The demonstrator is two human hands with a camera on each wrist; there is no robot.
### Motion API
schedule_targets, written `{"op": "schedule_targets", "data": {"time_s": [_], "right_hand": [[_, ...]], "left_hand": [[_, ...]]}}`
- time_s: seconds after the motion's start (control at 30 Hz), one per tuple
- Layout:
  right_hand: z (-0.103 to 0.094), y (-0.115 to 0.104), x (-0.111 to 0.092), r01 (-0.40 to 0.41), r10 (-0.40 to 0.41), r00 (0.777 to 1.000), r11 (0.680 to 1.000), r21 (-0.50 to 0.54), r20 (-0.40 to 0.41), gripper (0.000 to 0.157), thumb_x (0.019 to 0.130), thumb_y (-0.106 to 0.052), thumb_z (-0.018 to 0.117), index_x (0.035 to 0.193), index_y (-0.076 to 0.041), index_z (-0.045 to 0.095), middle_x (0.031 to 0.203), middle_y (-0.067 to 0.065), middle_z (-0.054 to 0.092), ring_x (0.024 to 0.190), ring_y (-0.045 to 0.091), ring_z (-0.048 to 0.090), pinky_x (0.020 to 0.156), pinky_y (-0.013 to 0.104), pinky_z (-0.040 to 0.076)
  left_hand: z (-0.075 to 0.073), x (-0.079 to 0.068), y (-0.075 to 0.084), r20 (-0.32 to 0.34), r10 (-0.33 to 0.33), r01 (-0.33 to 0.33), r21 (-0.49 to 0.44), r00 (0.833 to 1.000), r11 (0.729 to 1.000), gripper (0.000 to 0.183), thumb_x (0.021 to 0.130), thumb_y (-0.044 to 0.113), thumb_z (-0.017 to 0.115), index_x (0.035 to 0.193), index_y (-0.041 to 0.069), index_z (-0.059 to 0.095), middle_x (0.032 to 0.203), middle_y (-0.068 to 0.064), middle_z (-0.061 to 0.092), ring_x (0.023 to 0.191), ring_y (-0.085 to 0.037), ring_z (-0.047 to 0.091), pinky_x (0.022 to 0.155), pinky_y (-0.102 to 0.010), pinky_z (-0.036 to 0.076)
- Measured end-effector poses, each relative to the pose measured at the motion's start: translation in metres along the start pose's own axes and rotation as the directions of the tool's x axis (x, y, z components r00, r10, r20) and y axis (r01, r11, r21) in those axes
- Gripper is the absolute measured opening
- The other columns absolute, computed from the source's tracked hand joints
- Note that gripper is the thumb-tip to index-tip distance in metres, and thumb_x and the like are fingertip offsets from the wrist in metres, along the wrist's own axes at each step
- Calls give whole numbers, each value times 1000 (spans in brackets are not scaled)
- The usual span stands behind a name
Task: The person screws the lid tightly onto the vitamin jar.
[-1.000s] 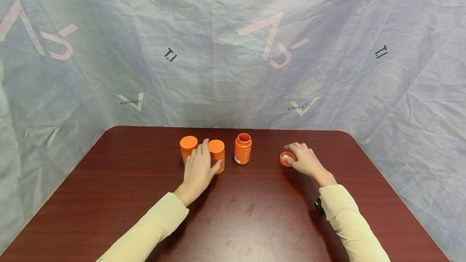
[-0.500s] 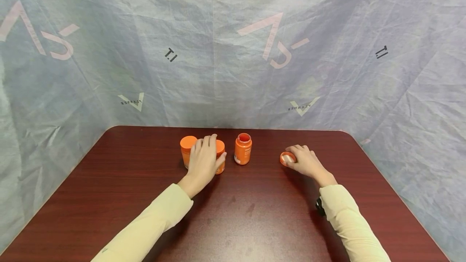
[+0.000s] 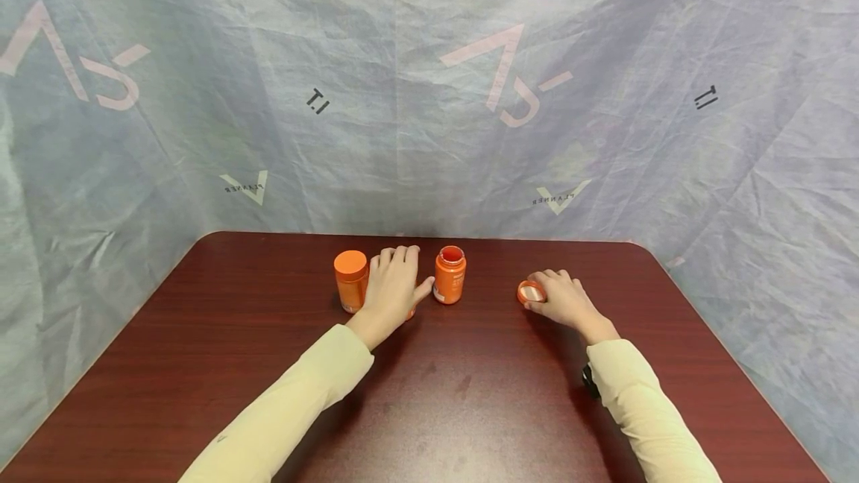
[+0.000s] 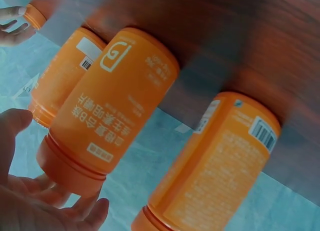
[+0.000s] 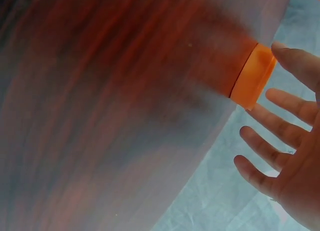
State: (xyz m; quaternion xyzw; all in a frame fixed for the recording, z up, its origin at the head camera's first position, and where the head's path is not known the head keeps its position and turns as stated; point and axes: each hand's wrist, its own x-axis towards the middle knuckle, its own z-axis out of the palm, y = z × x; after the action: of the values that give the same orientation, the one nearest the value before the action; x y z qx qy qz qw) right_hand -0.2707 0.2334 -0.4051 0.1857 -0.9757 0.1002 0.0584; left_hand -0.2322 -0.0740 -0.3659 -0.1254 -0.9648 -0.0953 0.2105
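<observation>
In the head view my left hand [image 3: 389,282] reaches over the middle orange bottle, its fingers spread and its thumb out toward an uncapped orange bottle [image 3: 449,278]. The left wrist view shows that middle bottle [image 4: 110,101] standing capped, with my fingers behind its lid and my thumb beside the uncapped bottle's neck. Another capped orange bottle [image 3: 351,282] stands to the left of this hand. On the right, my right hand [image 3: 564,298] holds the rim of an orange bottle cap [image 5: 252,76] between thumb and fingers. The cap lies on the table, hollow side up.
The dark red wooden table [image 3: 463,408] ends at a back edge just behind the bottles. A grey-blue cloth sheet [image 3: 396,133] with printed letters hangs behind and around it. A small black object [image 3: 590,381] shows by the right sleeve.
My left hand has moved right, across the middle bottle toward the uncapped one, baring the left bottle. The right thumb has shifted from over the cap's hollow to its near rim.
</observation>
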Motion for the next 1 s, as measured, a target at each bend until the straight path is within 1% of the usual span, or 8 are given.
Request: {"op": "schedule_targets", "data": {"time_s": [0.17, 0.33, 0.47, 0.57, 0.73, 0.9, 1.0], "right_hand": [[0, 0, 0, -10, 10, 1000, 1000, -28, 14, 51, 76, -28, 72, 116, -3, 57, 110, 17, 60, 93, 34, 50, 71, 50, 38], [2, 2, 3, -3, 4, 1000, 999, -52, 11, 49, 75, -27, 72, 114, -2, 57, 104, 16, 61, 90, 33, 50, 70, 49, 39], [2, 1, 3, -14, 14, 1000, 999, -41, 15, 49, 76, -26, 70, 116, 0, 57, 109, 17, 60, 94, 35, 50, 73, 51, 39], [1, 0, 2, -17, 17, 1000, 1000, -20, -3, 48, 77, -24, 69, 116, 1, 56, 112, 19, 58, 98, 37, 49, 75, 53, 38], [0, -3, 3, -7, 6, 999, 1000, -20, -37, 47, 76, -23, 68, 114, 2, 57, 111, 19, 58, 97, 37, 49, 74, 51, 38], [-2, -5, 6, -17, 16, 999, 1000, -23, -47, 50, 77, -29, 68, 115, 0, 56, 112, 18, 58, 100, 37, 49, 76, 51, 38], [-3, -8, 8, -16, 14, 998, 999, -30, -58, 50, 77, -32, 67, 115, -1, 57, 111, 17, 58, 100, 35, 49, 76, 51, 39]], "left_hand": [[4, 5, 5, 31, 21, -21, 10, 999, 1000, 54, 85, 45, 59, 120, 6, 49, 109, -10, 58, 104, -31, 48, 90, -45, 37], [8, 9, 7, 39, 31, -32, 42, 999, 999, 54, 84, 47, 58, 119, 7, 50, 108, -9, 59, 104, -30, 49, 89, -44, 37], [11, 11, 8, 57, 33, -37, 59, 998, 998, 54, 83, 49, 58, 117, 8, 51, 107, -9, 60, 104, -29, 49, 90, -44, 37], [12, 13, 9, 62, 36, -40, 62, 997, 997, 53, 83, 49, 59, 116, 8, 51, 106, -9, 60, 103, -29, 50, 90, -44, 37], [15, 17, 11, 65, 48, -53, 83, 997, 995, 53, 82, 51, 59, 114, 9, 52, 103, -7, 61, 100, -28, 51, 87, -43, 38], [17, 23, 14, 85, 52, -60, 95, 995, 994, 54, 82, 53, 59, 112, 8, 52, 101, -7, 61, 96, -28, 52, 84, -43, 38], [18, 25, 15, 109, 49, -59, 96, 993, 994, 56, 82, 54, 58, 113, 8, 52, 103, -7, 61, 96, -29, 52, 84, -43, 38]]}}
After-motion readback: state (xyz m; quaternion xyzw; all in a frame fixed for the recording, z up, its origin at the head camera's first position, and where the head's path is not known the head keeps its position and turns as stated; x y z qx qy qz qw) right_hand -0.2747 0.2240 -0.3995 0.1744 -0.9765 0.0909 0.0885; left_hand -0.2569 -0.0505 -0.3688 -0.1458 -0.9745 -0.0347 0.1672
